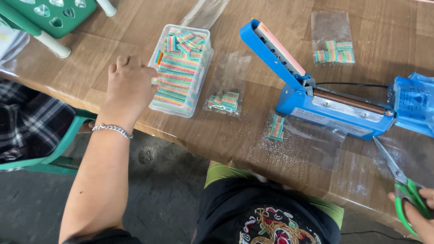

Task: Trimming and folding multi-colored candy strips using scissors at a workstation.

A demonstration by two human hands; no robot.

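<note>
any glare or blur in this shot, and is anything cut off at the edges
Head view: soft daylight, sharp focus, little blur; pale glare on the clear bags and the glossy wooden table; soft shadow under the blue heat sealer; the right hand with green scissors is cropped by the frame edge; the left hand shows whole.

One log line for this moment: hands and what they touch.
left hand: on clear candy tub | right hand: holding green scissors | blue heat sealer: arm raised

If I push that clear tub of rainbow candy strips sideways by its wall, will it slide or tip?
The clear tub is low, wide and packed nearly full, so it would probably slide, not tip. Its thin walls may flex. Sugar grains scattered nearby could let it skid easily. The left hand rests at its side.
</note>
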